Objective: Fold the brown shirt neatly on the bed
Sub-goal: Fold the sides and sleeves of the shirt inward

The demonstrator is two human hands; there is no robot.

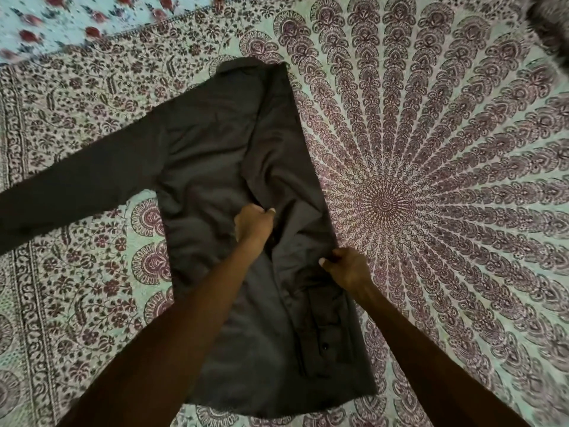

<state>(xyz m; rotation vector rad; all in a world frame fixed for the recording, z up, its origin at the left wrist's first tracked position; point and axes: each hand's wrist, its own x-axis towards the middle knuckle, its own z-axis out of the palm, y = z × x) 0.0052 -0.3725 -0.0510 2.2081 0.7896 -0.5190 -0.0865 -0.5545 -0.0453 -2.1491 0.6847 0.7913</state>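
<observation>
Seen from above, looking down along two bare forearms. Brown shirt [215,155] spread back-side up near the middle of a bed, on a pale green bedspread [431,180] printed with a maroon mandala of radiating feather shapes and floral borders. Collar [237,67] pointing away, hem nearest the viewer. One long sleeve [70,183] stretched out flat to the left, reaching the frame edge. Right side of the garment already folded inward over the body, giving a straight edge along the right; the other sleeve laid down over that fold, its buttoned cuff [323,340] lying near the hem.

Left hand [254,224] curled closed at the centre of the shirt, thumb and fingers pinching a ridge of cloth, creases radiating upward from the grip. Right hand [346,268] closed at the folded right edge, thumb on top, fingers tucked under, gripping the fabric there. Hands near each other, not touching.

At upper left, a second sheet [46,23], light blue with red flowers. At upper right corner, something dark and blurred, unidentifiable.
</observation>
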